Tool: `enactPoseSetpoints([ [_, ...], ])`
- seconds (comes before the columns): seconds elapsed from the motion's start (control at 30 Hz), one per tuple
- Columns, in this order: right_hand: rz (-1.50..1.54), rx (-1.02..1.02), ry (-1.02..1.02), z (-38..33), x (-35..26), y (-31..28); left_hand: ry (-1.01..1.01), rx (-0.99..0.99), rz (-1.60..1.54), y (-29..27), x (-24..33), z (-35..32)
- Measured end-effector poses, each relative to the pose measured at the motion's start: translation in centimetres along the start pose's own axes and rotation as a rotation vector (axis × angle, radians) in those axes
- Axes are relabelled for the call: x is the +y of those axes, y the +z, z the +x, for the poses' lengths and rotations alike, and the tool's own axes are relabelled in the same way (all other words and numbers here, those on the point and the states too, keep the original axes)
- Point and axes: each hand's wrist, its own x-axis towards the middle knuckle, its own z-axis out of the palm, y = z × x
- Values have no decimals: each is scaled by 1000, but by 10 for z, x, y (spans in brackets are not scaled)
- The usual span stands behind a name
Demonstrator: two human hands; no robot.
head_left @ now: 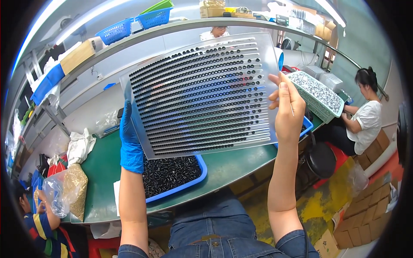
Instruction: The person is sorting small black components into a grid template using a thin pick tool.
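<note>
Left fingers (127,114) and right fingers (284,92) pinch opposite side edges of the clear plate (267,56).

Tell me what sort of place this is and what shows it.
Probably a small-parts assembly or sorting workshop: a clear plate carries rows of small black parts, a blue tray full of black pieces sits on a green workbench, and a green basket holds many silvery pieces.
</note>
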Motion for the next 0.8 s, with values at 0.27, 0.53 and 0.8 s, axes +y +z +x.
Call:
enactPoseSetpoints([
  [0.27,30,0,0,-1,4,8,18,24,-38,-5,5,-5],
  [0.53,74,24,-8,-3,6,6,-36,132,2,-18,-4,-11],
  [0.8,140,42,-66,-10,16,7,56,39,23,-22,-14,-13],
])
